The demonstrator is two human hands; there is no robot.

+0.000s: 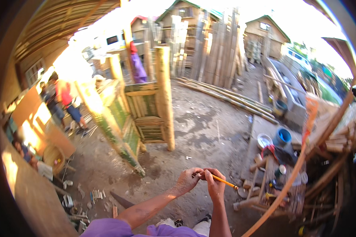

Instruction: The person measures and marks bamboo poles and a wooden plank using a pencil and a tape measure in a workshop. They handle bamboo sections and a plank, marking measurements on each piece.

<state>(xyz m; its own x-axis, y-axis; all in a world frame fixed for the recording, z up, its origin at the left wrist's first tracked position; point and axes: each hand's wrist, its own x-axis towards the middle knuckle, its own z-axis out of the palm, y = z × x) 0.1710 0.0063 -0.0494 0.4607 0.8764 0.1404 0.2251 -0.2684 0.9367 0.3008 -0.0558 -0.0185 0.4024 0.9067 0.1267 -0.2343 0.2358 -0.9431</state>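
Gripping a yellow pencil [225, 181] in the closed fingers of the right hand [216, 187] at five o'clock, slanting it outward between three and four. Holding the left hand [187, 180] against the right one at six o'clock with fingers bent; cannot tell whether gripping anything there. Facing an upright bamboo frame [166, 98] at ten o'clock, long bamboo poles [233, 98] on the ground between two and three, and a cluttered wooden surface [294, 196] at four.
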